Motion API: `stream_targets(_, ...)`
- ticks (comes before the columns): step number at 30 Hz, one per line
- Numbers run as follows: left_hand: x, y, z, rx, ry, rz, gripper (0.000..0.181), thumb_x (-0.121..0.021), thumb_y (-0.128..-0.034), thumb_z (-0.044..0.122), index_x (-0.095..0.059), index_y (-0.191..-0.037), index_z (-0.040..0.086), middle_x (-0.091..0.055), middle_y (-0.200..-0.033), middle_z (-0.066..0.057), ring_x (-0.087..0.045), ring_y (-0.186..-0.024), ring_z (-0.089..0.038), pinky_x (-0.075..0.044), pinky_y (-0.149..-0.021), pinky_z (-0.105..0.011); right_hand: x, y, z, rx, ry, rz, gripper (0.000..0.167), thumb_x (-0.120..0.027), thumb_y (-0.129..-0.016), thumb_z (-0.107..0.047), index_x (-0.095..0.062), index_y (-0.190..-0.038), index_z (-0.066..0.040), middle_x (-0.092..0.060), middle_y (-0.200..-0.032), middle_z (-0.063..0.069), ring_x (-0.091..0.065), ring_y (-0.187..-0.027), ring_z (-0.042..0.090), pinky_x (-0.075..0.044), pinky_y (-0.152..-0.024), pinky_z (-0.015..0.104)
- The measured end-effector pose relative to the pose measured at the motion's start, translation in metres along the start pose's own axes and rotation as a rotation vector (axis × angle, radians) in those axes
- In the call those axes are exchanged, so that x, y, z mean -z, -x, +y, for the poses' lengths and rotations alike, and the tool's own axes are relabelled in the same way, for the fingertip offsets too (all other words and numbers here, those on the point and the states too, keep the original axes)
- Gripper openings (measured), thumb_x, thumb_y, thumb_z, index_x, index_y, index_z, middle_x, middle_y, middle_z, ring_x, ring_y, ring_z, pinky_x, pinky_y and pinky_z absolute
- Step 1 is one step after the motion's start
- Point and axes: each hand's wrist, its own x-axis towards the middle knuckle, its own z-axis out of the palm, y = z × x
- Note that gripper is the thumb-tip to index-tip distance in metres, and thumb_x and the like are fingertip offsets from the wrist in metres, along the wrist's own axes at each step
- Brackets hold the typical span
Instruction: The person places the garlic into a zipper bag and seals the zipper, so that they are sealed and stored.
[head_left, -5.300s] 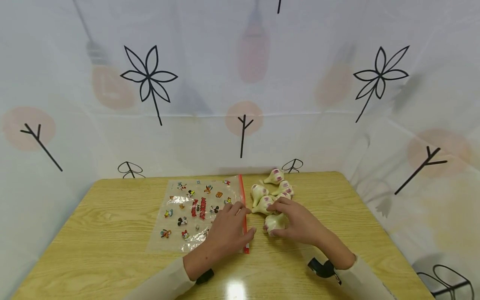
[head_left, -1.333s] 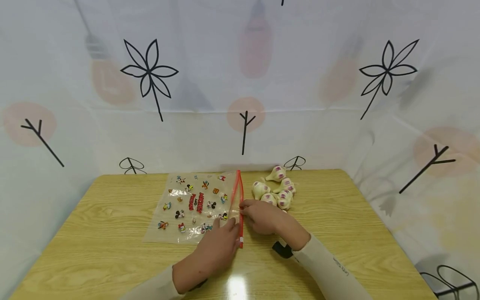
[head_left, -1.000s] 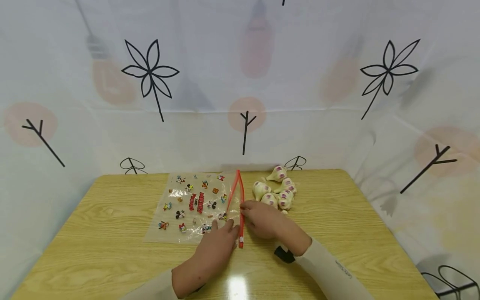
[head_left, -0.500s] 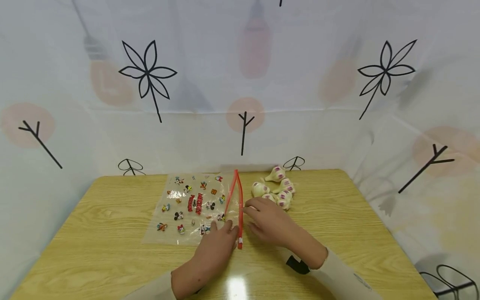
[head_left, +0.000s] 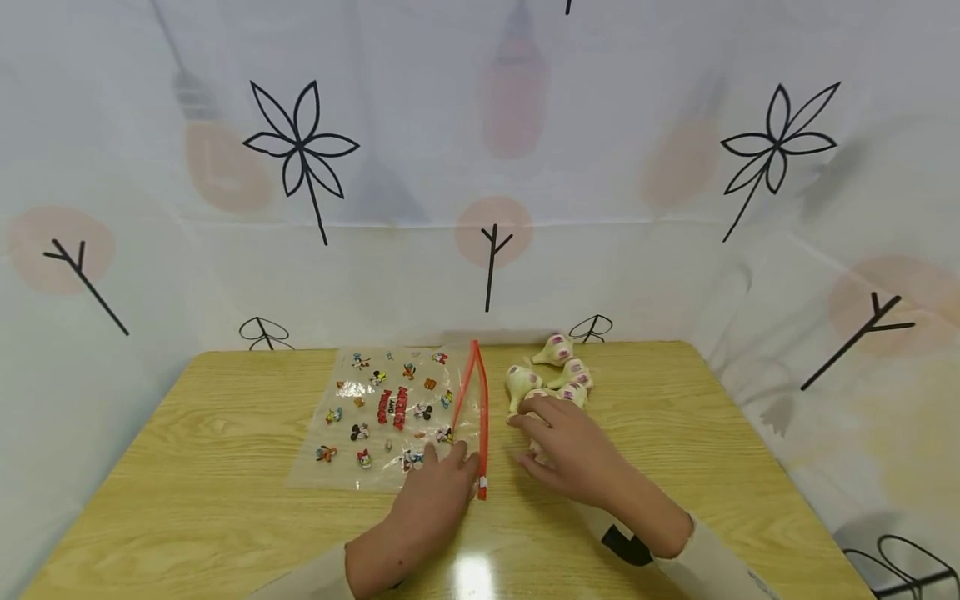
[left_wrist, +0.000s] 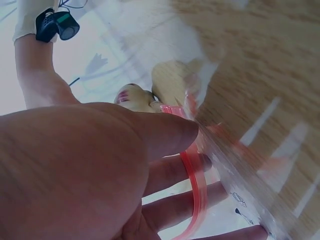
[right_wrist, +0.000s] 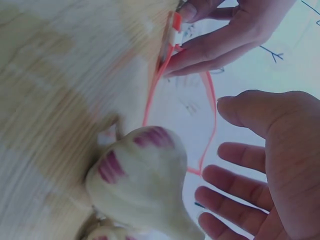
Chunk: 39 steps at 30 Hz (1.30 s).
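Note:
A clear zip bag [head_left: 390,417] with cartoon prints and a red zip edge lies flat, its mouth parted on the right side. My left hand [head_left: 433,496] holds the bag at the near end of that mouth. In the left wrist view the thumb and fingers [left_wrist: 170,172] are about the red zip edge [left_wrist: 195,185]. Several garlic bulbs [head_left: 522,383] with purple marks lie right of the bag. Over the nearest ones is my right hand [head_left: 577,458], partly hiding them. In the right wrist view its fingers are spread loosely, apart from a garlic bulb [right_wrist: 145,175].
Everything lies on a light wooden table [head_left: 225,433]. White printed cloth [head_left: 390,275] hangs behind the table and at both sides. A white zip slider [head_left: 482,482] sits at the near end of the red edge.
The right hand has let go of the bag's zip edge and moved right, over the garlic bulbs. The left hand has stayed on the bag. The bag's mouth, flat earlier, stands parted.

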Motion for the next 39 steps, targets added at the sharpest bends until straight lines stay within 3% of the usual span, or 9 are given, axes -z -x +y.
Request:
stream_targets(12,-0.006,0.0,-0.001,0.0,-0.015,0.006,0.035,-0.069,-0.103,0.021,-0.068,-0.136,0.012,-0.063,-0.136,-0.012,-0.063,-0.118,-0.054,-0.064,-0.065,-0.052,0.0,0.013,0.006,-0.004,0.02,0.019,0.05,-0.09,-0.082,-0.026,-0.072,-0.126,-0.012,-0.067,-0.123,0.008,-0.066,-0.114,0.026,-0.057,-0.095,0.049)
stream_targets(20,-0.005,-0.001,-0.001,-0.003,-0.02,-0.003,0.035,-0.069,-0.1034,0.022,-0.068,-0.137,0.012,-0.063,-0.137,-0.012,-0.063,-0.118,-0.054,-0.064,-0.065,-0.052,0.0,0.023,0.009,-0.033,0.035,-0.02,0.058,-0.096,-0.076,-0.028,-0.073,-0.126,-0.01,-0.067,-0.123,0.006,-0.065,-0.113,0.024,-0.058,-0.094,0.047)
stream_targets(39,-0.005,-0.002,-0.001,0.013,-0.027,-0.032,0.037,-0.066,-0.1044,0.017,-0.067,-0.141,0.013,-0.062,-0.14,-0.012,-0.062,-0.12,-0.053,-0.064,-0.068,-0.053,-0.007,0.033,0.013,-0.069,-0.012,-0.075,0.058,-0.097,-0.077,-0.024,-0.072,-0.127,-0.007,-0.066,-0.126,0.007,-0.066,-0.114,0.024,-0.06,-0.092,0.042)
